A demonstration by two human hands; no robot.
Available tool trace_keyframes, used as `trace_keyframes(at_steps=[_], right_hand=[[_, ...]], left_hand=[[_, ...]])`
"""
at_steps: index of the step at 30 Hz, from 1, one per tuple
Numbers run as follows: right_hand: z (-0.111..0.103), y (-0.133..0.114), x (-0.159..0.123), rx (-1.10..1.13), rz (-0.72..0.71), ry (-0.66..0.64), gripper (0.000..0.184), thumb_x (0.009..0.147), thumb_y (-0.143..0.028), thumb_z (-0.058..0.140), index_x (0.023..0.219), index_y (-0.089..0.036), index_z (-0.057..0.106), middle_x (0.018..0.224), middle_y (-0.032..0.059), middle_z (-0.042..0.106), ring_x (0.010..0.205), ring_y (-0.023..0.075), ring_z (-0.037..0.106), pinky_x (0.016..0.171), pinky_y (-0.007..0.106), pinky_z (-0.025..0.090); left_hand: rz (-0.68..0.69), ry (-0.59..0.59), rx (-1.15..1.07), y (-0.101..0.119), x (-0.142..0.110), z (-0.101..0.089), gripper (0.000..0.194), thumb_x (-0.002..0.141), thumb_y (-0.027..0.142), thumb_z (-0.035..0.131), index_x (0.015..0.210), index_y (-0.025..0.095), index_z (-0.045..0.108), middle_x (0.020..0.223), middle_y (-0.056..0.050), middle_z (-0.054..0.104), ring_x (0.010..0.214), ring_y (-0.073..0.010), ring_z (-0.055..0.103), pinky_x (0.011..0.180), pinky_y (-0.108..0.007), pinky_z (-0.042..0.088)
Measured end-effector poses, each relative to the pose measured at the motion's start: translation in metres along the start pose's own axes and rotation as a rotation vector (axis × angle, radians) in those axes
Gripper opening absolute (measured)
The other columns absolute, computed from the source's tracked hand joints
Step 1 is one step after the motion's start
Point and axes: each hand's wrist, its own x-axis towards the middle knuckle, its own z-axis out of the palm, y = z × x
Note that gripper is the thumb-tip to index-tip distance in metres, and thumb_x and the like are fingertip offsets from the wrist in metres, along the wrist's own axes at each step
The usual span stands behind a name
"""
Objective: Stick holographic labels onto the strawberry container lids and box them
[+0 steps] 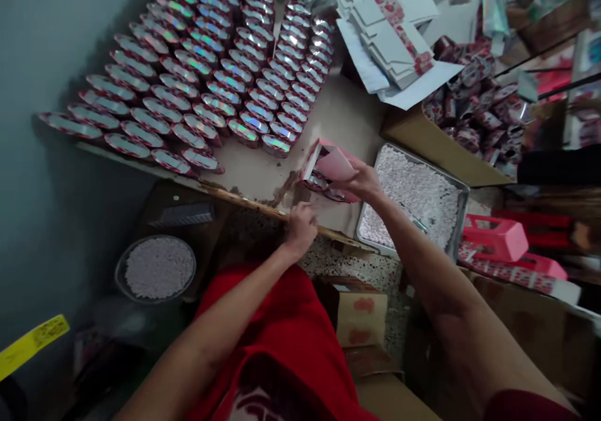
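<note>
My right hand (360, 182) grips a small pink carton (335, 163) just above the table. The carton's open end faces left, and shiny patterned pieces (314, 182) show at its lower edge; I cannot tell whether they are inside or beside it. Close to the table's front edge, my left hand (303, 227) has its fingers curled, slightly smeared. Whether anything sits in those fingers is hidden. Beyond both hands stand rows of upright oval packs (253, 96) with reflective tops and red patterned sides.
A metal tray (462, 205) of pale pieces lies right of the carton, beside a cardboard box (434, 139) of patterned packs. Flattened white cartons (399, 33) are stacked behind. A bowl (119, 277) of pale pieces stands lower left. Pink stools (502, 239) are at right.
</note>
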Motion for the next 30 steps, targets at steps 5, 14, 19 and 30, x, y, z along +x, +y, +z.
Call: trace_keyframes(at_steps=[5, 14, 19, 30], right_hand=[[0.005, -0.005, -0.002, -0.076, 0.053, 0.026, 0.08, 0.065, -0.061, 0.086, 0.135, -0.026, 0.071, 0.11, 0.0055, 0.079, 0.096, 0.0314, 0.074, 0.085, 0.042, 0.057], [0.013, -0.003, -0.007, -0.165, 0.005, 0.025, 0.08, 0.073, -0.059, 0.082, 0.145, -0.029, 0.063, 0.134, 0.0058, 0.073, 0.117, 0.0348, 0.071, 0.096, 0.047, 0.058], [0.021, 0.0, -0.011, -0.211, -0.066, 0.05, 0.081, 0.076, -0.054, 0.082, 0.148, -0.028, 0.059, 0.146, 0.0052, 0.065, 0.13, 0.0329, 0.065, 0.108, 0.048, 0.055], [0.042, 0.023, -0.028, -0.267, -0.243, 0.154, 0.085, 0.084, -0.052, 0.077, 0.157, -0.02, 0.048, 0.157, 0.0138, 0.053, 0.149, 0.0347, 0.046, 0.122, 0.056, 0.041]], left_hand=[[0.088, -0.219, -0.019, 0.003, 0.016, 0.059, 0.047, 0.087, 0.013, 0.069, 0.132, 0.024, 0.066, 0.129, -0.01, 0.066, 0.126, -0.0283, 0.056, 0.113, -0.045, 0.044], [0.015, -0.131, -0.076, 0.004, 0.017, 0.086, 0.057, 0.075, 0.029, 0.087, 0.129, 0.027, 0.069, 0.122, -0.01, 0.062, 0.121, -0.0302, 0.055, 0.112, -0.047, 0.045], [-0.017, -0.078, -0.075, 0.009, 0.018, 0.094, 0.05, 0.073, 0.025, 0.088, 0.12, 0.025, 0.073, 0.124, -0.012, 0.062, 0.12, -0.0337, 0.056, 0.107, -0.05, 0.047], [0.056, 0.352, -0.07, -0.043, 0.054, 0.022, 0.05, 0.086, 0.018, 0.074, 0.134, 0.024, 0.062, 0.135, -0.012, 0.059, 0.126, -0.0291, 0.055, 0.111, -0.05, 0.048]])
